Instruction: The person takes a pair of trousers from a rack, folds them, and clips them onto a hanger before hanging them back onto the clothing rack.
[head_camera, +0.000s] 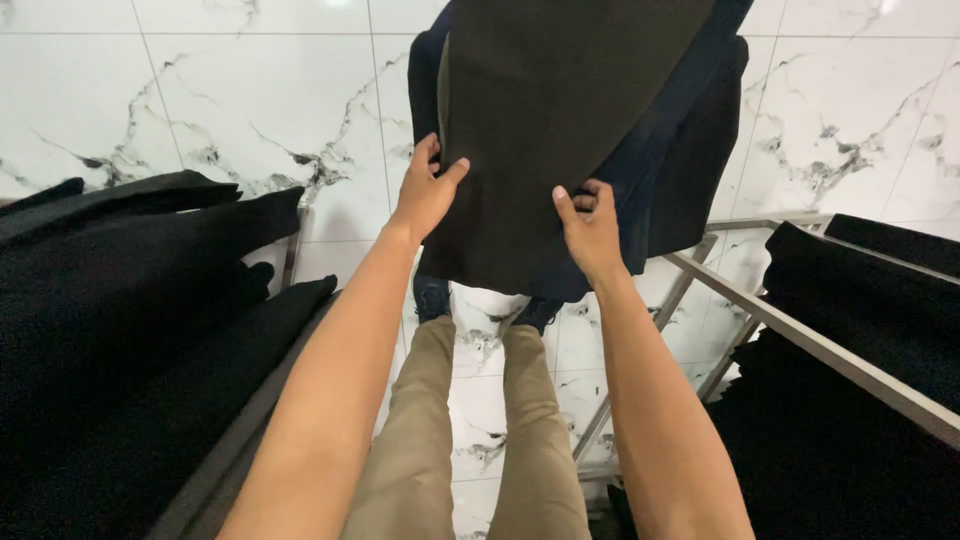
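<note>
We see our left hand (425, 195) pinching the left edge of a dark olive-brown cloth panel (550, 130), thumb laid across its front face and fingers tucked behind. Our right hand (590, 225) is closed on the lower right corner of the same panel, fingers curled over the hem and thumb pointing up along it. The cloth is matte, smooth and flat, hanging with a straight cut lower edge and reaching up past the frame at 12 o'clock.

Just behind it, towards 1 o'clock, hangs a navy fabric layer (660, 170), also smooth, showing past the panel's right side and below its hem. Below the hands, at 6 o'clock, are our khaki trousers (470, 430) and dark shoes (432, 298) on a glossy white marble floor (200, 90) with grey veining and thin tile joints.

At 9 o'clock lies a stack of black cloth (120, 330), soft and slightly fuzzy, with layered edges. At 3 o'clock a grey metal rack frame (790, 330) of square tubing runs diagonally, with more black fabric (860, 400) draped over and beneath it.
</note>
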